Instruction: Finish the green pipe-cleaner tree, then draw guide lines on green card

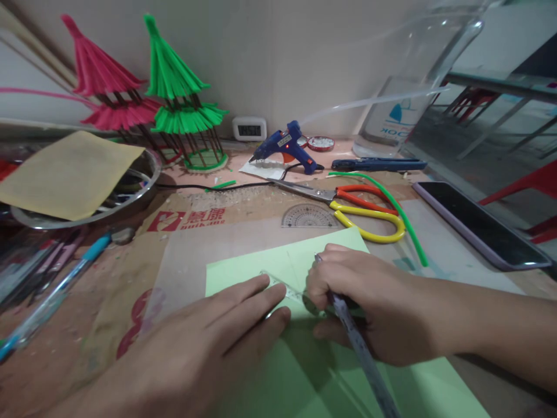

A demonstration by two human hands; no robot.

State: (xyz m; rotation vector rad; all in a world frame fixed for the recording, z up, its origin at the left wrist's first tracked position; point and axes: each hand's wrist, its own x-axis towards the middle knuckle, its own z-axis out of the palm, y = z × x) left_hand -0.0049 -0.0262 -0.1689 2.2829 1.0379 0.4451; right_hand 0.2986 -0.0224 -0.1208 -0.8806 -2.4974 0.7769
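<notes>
A light green sheet of paper [248,264] lies before me with a faint line drawn near its far edge. My left hand [209,342] rests on the sheet, its fingers stretched out and lying on a clear ruler [293,294], which they partly cover. My right hand [369,302] is closed around a slim, grey-patterned pencil [359,345]. The pencil's long end slants toward me, and its far end shows just beyond the curled fingers. Underneath the right hand, part of the ruler and paper is hidden.
Beyond the paper lie a protractor [308,216], scissors [369,220], a green pipe cleaner [395,203] and a blue cutter [378,165]. A glue gun [285,145] stands behind. A phone [478,223] is at right, a metal tray [152,168] and pens [65,284] at left, pagoda models [191,125] at back.
</notes>
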